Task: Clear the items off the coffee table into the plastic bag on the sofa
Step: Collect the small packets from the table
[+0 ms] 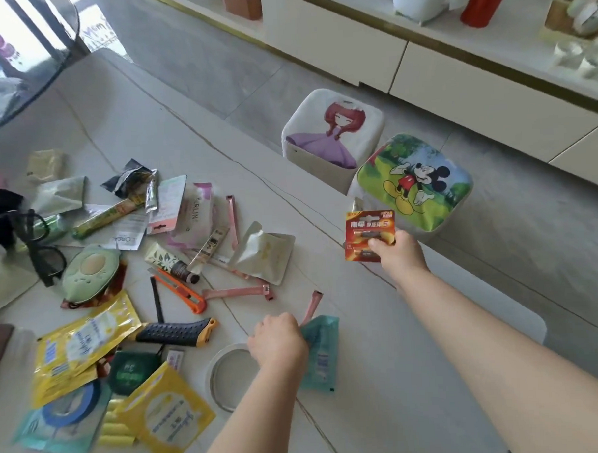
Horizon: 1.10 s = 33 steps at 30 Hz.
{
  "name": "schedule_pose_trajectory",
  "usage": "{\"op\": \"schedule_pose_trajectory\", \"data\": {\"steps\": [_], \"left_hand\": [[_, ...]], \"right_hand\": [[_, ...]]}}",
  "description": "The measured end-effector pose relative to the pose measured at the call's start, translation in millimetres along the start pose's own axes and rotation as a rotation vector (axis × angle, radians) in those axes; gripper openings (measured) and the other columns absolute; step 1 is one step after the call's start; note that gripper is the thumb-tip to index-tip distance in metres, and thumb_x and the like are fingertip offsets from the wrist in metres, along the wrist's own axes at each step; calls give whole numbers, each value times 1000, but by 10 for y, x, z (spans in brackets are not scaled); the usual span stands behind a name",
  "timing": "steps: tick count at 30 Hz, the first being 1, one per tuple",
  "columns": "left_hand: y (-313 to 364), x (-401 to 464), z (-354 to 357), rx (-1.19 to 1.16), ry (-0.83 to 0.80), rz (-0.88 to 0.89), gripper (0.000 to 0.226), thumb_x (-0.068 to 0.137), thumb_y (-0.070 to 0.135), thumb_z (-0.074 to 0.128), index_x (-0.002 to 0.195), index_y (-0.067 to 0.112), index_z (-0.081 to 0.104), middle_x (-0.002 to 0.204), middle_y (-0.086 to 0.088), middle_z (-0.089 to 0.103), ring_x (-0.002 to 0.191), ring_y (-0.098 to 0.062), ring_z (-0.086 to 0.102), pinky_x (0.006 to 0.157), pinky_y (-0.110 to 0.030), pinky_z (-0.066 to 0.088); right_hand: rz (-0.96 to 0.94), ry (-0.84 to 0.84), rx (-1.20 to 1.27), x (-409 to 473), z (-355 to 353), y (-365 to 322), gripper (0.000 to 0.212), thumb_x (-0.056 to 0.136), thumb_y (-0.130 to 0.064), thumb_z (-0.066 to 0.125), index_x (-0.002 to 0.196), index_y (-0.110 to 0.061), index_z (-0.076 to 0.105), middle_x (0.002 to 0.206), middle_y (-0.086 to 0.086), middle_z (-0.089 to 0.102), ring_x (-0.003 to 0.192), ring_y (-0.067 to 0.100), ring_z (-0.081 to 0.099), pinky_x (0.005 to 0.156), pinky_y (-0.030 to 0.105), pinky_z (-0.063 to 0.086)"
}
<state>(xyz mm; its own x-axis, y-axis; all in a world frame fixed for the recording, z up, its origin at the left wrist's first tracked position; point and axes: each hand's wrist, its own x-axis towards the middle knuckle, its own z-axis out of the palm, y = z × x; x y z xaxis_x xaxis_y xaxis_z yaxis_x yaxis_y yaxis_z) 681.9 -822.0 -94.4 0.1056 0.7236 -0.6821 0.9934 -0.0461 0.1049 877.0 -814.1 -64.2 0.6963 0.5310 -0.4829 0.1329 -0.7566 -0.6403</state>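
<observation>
Pale stone counter (324, 204) in a tiled living room, two cartoon-print stools (334, 129) just beyond its far edge: we judge the collecting step under way, our right hand (400, 252) pinching a red battery pack (368, 235) lifted clear of the surface, our left hand (278, 340) gripping a teal sachet (322, 355) with a pink stick (311, 306) at the near edge. Next we must carry these to the plastic bag on the sofa, neither in view; remaining clutter includes orange box cutter (182, 289), black glasses (39, 244), yellow pouches (80, 342) and white ring lid (228, 376), loosely overlapped, needing several more pickups.

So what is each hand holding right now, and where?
Right hand pinches the red battery pack at its lower right corner. Left hand grips the teal packet by its upper left edge.
</observation>
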Motion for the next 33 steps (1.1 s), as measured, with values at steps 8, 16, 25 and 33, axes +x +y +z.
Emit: {"op": "schedule_pose_trajectory", "data": {"steps": [8,16,25,33], "left_hand": [[-17,198,32,-79,-77,-69,43,75,51,69,107,22,65,110,-3,62,108,-25,55,91,-35,40],[5,212,45,-56,-75,-79,44,77,51,67,109,21,63,113,-5,59,111,-25,52,92,-36,38],[4,214,53,-55,-71,-79,46,75,52,68,109,21,64,110,-5,60,108,-25,53,92,-37,38],[3,252,83,-59,-61,-81,46,75,55,67,107,22,66,107,-4,61,106,-25,53,91,-37,39]], "right_hand": [[3,181,-271,342,627,-305,41,89,-25,61,124,-6,51,133,18,42,121,35,43,100,40,40],[69,192,-117,316,781,-332,33,92,-11,52,123,-4,44,126,16,57,112,34,59,96,45,49],[-119,102,-333,115,762,-309,36,95,-20,50,125,-6,37,126,17,56,110,31,60,87,40,52],[-217,20,-216,-155,732,-226,30,93,-16,54,119,-7,40,124,15,56,109,29,60,84,36,55]]}}
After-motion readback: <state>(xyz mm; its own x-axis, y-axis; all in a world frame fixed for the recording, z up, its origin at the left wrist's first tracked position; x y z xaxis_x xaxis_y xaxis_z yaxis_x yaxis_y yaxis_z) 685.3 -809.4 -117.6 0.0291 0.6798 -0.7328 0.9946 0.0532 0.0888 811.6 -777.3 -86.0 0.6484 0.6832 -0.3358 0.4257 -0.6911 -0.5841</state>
